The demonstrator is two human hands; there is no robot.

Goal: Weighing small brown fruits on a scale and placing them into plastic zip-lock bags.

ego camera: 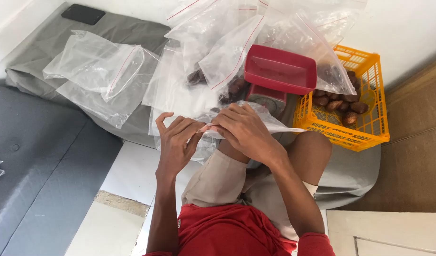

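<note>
Pinching the top edge of a clear plastic bag (213,130), left hand (177,142) and right hand (244,130) grip it above the knee; red scale (277,76) behind, yellow crate (364,128) holding brown scaly fruit (338,104), loose bags (99,71) around.

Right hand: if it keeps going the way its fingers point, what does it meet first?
The right hand points toward the left hand, so likely its fingers, both pinching one clear plastic bag.
</note>
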